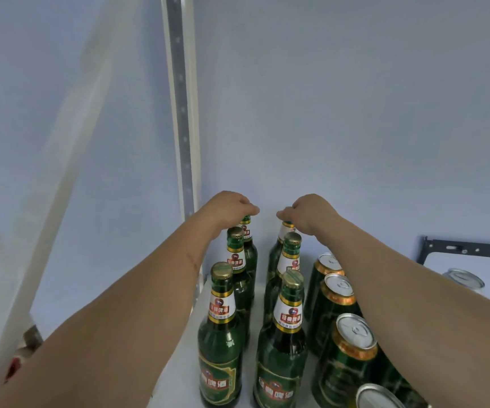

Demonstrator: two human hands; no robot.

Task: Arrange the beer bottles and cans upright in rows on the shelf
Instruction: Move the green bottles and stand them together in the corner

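Green beer bottles with gold caps stand upright in two rows on the white shelf (179, 378). My left hand (228, 209) grips the top of the rearmost bottle (249, 251) of the left row. My right hand (308, 213) grips the top of the rearmost bottle (276, 251) of the right row. In front of them stand a middle left bottle (238, 278), a middle right bottle (286, 266), a front left bottle (220, 337) and a front right bottle (282, 348). Green and gold cans (341, 301) stand upright in a row to the right of the bottles, partly hidden by my right forearm.
A white slotted upright post (182, 113) runs up the back left corner by the pale wall. At the right, a dark metal shelf frame (470, 248) borders a neighbouring white shelf holding a silver can (464, 279). A white beam (46, 172) slants along the left.
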